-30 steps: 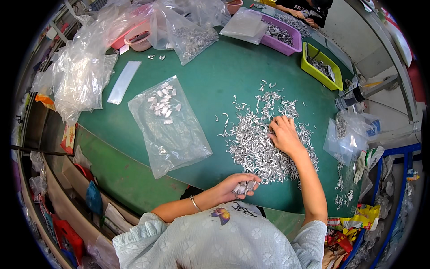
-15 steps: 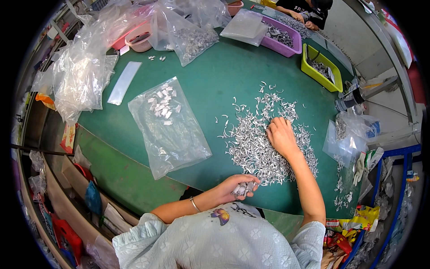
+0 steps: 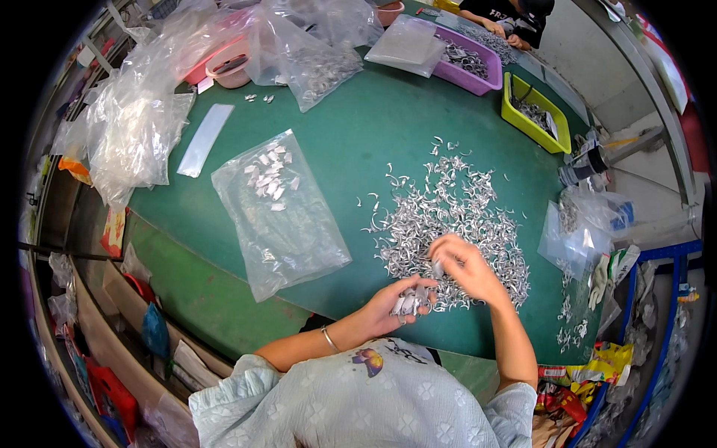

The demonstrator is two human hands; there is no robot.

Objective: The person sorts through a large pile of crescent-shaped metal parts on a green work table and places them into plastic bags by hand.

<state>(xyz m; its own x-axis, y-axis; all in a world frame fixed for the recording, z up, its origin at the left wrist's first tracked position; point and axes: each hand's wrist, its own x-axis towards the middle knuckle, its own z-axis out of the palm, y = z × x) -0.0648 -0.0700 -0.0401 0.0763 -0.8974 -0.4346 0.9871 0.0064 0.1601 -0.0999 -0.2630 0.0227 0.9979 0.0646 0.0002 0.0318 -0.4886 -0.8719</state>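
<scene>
— The right hand (image 3: 469, 267) has come down across the pile of curved silver pieces (image 3: 448, 216), from near its middle toward its five o'clock side, and is now just beside the left hand (image 3: 385, 302)

— Set a clock on that pile, then, and start from the left

— At ten o'clock, a heap of crumpled clear plastic (image 3: 138, 134) and, inward of it, a flat translucent strip (image 3: 205, 140). Also toward ten, a pink bowl (image 3: 233, 78). At nine, a flat clear bag (image 3: 291, 231) with white pieces (image 3: 270, 175) at its far end; inside or on top, I can't tell. At eleven, a clear sack of silver pieces (image 3: 321, 71)

— And the left hand?

— At seven o'clock, by the pile's near edge, bracelet (image 3: 329, 340) on the wrist. Its grip is cupped around several pale silver pieces (image 3: 408, 302)

— The pile itself?

— Spread loose on the green worktop (image 3: 358, 138), in front of the person and a little right

— The right grip?

— Blurred, but thumb and fingers are pinched on a pale silver piece (image 3: 438, 268)

— Beyond that?

— A purple basin (image 3: 463, 78) at twelve, a co-worker's hand (image 3: 517, 42) farther off, a lime-green tray (image 3: 529, 128) at one, and clear plastic packaging (image 3: 562, 237) at three
</scene>
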